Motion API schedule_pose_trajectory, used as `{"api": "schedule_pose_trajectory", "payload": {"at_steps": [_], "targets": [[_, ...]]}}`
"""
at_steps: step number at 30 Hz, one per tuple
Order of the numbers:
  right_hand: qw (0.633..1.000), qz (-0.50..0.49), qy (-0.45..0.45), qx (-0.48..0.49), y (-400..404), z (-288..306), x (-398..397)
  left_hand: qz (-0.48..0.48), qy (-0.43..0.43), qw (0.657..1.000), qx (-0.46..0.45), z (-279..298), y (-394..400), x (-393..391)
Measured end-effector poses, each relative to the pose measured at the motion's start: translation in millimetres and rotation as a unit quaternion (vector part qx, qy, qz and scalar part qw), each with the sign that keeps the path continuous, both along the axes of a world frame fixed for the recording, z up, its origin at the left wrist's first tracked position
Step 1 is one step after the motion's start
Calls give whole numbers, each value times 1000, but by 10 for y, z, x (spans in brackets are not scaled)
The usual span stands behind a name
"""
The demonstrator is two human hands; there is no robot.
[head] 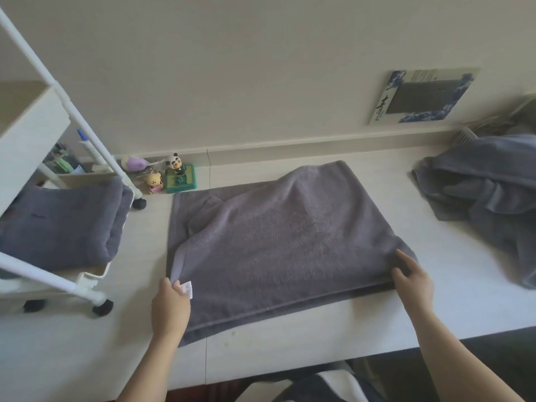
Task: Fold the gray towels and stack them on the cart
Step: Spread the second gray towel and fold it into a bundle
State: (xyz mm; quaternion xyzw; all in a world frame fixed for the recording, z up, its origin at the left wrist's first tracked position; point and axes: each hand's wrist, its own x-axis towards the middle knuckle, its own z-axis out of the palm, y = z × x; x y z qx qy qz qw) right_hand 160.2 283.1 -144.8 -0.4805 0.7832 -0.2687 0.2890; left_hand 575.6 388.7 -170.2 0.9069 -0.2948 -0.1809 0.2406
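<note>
On the white surface (290, 343): one gray towel (275, 242) laid out at centre, upper layer folded over toward the near edge. Left hand (170, 306) pinches the towel's near-left corner beside a white tag (187, 289); right hand (413, 281) grips the near-right corner, thumb on top. White cart (43, 198) at left holds one folded gray towel (63, 224). One crumpled heap of gray towels (487, 192) at right; count unclear. Two small figurines, panda (175, 163) and bear (153, 181), by the wall.
</note>
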Motion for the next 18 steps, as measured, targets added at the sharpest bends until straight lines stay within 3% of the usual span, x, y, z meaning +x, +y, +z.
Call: {"api": "schedule_pose_trajectory", "payload": {"at_steps": [4,8,12,18], "targets": [[991,102,54,66,55,-92,28,-83,-75,992,52,-106,58,-29],[978,106,139,116,80,-137,102,-148,-133,979,52,-193,131,-55],[952,77,266,132,136,-103,202,-91,-93,991,9,-187,148,-111],[922,56,364,118,197,-30,401,30,11,999,-41,-78,120,-97]]}}
